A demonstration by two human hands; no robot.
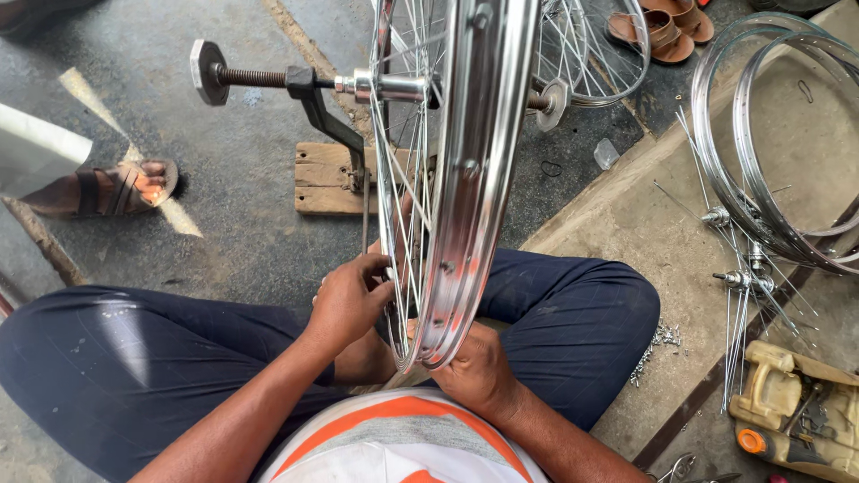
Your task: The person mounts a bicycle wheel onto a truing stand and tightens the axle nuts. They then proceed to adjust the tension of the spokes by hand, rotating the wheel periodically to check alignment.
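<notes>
Both hands (pixel 412 335) on wheel rim (pixel 470 170)

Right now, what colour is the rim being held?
Shiny silver metal rim, spokes the same; seen clearly in the head view, with the left hand at the spokes.

Glossy metal rim (pixel 465 188), rough wood block (pixel 324 179).

Dark navy trousers (pixel 134 358), creased and lightly dusted, are being worn, the cloth showing on both sides of the hands. A white shirt (pixel 403 443) crossed by an orange band and a grey stripe is being worn, seen just below the wrists. Both forearms are being left bare, with no sleeves, rings or watch near the left hand (pixel 344 300) or the right hand (pixel 479 371).
</notes>
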